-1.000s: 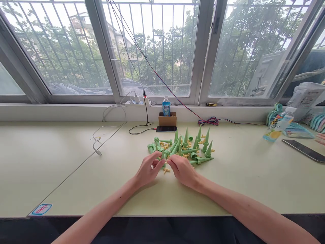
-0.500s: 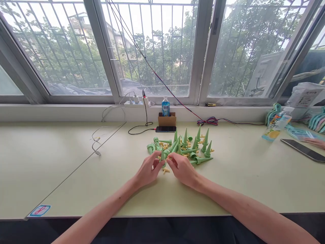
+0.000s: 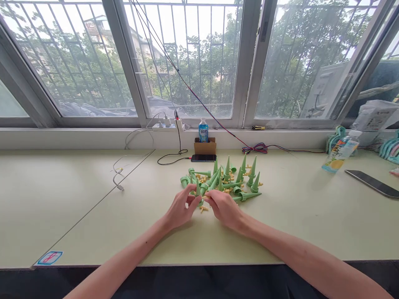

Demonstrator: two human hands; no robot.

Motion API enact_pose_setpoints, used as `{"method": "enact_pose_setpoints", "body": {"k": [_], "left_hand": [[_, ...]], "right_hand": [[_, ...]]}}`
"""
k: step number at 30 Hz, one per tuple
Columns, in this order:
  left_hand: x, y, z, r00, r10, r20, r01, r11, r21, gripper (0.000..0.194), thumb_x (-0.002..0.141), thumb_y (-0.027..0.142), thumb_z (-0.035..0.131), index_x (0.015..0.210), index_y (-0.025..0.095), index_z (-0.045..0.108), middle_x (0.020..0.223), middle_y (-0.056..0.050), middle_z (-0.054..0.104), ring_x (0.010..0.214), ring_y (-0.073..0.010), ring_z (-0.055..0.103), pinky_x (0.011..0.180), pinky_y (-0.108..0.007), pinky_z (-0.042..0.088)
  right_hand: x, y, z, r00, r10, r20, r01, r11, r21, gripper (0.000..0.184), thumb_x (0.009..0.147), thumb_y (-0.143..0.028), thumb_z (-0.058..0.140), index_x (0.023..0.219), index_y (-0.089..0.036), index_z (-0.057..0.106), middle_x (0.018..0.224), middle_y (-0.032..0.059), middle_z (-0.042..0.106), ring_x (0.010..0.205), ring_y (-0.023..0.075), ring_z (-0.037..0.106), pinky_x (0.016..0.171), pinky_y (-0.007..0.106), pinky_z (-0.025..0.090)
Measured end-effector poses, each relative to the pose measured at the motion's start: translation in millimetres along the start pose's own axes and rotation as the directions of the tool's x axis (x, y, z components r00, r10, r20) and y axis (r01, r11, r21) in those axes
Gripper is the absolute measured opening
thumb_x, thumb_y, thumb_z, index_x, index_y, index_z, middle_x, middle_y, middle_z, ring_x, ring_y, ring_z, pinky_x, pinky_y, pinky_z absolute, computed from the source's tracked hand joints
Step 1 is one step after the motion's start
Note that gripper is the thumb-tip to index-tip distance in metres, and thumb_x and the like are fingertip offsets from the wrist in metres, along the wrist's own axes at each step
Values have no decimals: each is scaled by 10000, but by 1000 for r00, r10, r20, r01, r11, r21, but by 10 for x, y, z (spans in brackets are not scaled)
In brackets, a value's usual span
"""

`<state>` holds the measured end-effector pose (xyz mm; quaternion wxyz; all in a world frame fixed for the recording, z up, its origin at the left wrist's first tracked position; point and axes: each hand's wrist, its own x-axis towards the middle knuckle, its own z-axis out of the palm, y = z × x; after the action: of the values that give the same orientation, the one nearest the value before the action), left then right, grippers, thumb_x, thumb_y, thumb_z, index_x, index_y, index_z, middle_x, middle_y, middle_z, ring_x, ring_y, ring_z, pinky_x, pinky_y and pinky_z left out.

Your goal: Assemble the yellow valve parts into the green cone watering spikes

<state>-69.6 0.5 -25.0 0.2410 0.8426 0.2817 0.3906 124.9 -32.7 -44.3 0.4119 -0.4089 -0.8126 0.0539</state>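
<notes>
Between the thumb and fingers of my left hand (image 3: 183, 204) a green plastic plant watering spike (image 3: 198, 189) stands with its point upward. My right hand (image 3: 225, 206) is closed in a pinch on a small yellow valve (image 3: 206, 197), which meets the side of the spike; the fingers cover most of it. A loose yellow valve (image 3: 203, 209) lies on the table just below my fingertips. Behind my hands is a pile of green spikes (image 3: 215, 178) and yellow valves, some spikes upright and others on their sides.
A phone (image 3: 203, 158) on a cable lies behind the pile, before a cardboard box (image 3: 205, 146) and a blue bottle (image 3: 203, 131). To the right are a tilted drink bottle (image 3: 339, 153), a second phone (image 3: 372, 183) and part of another person's hand (image 3: 395, 171). A white cable (image 3: 117, 180) lies left.
My left hand keeps its hold on the spike, which shifts slightly. My right fingers change their pinch on the valve. At the right edge another person's hand reached in, then drew back.
</notes>
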Motion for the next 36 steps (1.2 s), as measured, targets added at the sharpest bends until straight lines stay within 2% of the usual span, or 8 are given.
{"method": "enact_pose_setpoints", "body": {"k": [8,13,16,20,23,28,32,36], "left_hand": [[-1,31,-21,995,102,1,-101,995,-23,129,947,266,525,1054,199,499,666,57,479,509,-69,459,516,-198,434],[17,66,-36,995,-22,-94,13,995,-99,183,1019,367,376,1027,209,468,607,64,486,484,-90,495,493,-202,430],[28,59,-32,981,-101,-167,85,991,-104,320,1029,429,333,856,198,471,546,63,473,448,-87,444,487,-207,398],[44,51,-14,990,-134,-44,129,987,-93,577,1023,507,286,603,168,489,459,34,445,423,-85,404,515,-235,395],[50,60,-12,984,-173,49,178,978,-112,641,1010,548,296,584,148,560,433,25,443,416,-91,415,521,-246,390],[39,60,-22,981,-178,78,189,967,-169,570,987,566,364,673,137,571,431,56,391,397,-73,349,443,-220,319],[40,62,-21,987,-130,90,142,978,-153,409,957,481,476,720,152,528,492,79,337,415,-54,296,418,-197,259],[48,60,-21,990,-111,90,120,988,-99,319,921,383,541,710,145,521,613,49,391,489,-50,304,454,-187,262]], "right_hand": [[1,-38,-25,995,71,75,-70,997,-18,333,1051,-298,297,736,-217,367,640,-15,468,520,124,341,536,244,278],[57,-61,-57,991,124,-43,-121,991,54,358,1052,-334,330,726,-211,411,624,-28,447,534,124,362,544,239,299],[72,-47,-70,987,117,-114,-109,992,69,351,1057,-343,339,764,-204,475,655,-14,494,559,129,421,561,239,332],[68,-35,-75,989,44,-142,-37,998,53,333,1060,-341,348,841,-194,552,772,34,590,626,144,510,597,247,384],[63,-41,-75,992,-11,-122,17,999,46,334,1060,-344,350,870,-195,580,784,42,597,623,145,514,588,250,397],[61,-32,-89,992,-25,-121,35,996,87,333,1062,-349,341,843,-203,544,763,35,582,615,142,499,587,248,393],[64,-14,-104,993,-23,-113,34,995,94,367,1065,-350,309,764,-212,467,688,13,533,576,140,448,569,249,363],[59,-13,-105,994,-20,-107,31,994,107,402,1067,-360,267,714,-220,397,630,-7,476,529,131,394,536,247,327]]}}
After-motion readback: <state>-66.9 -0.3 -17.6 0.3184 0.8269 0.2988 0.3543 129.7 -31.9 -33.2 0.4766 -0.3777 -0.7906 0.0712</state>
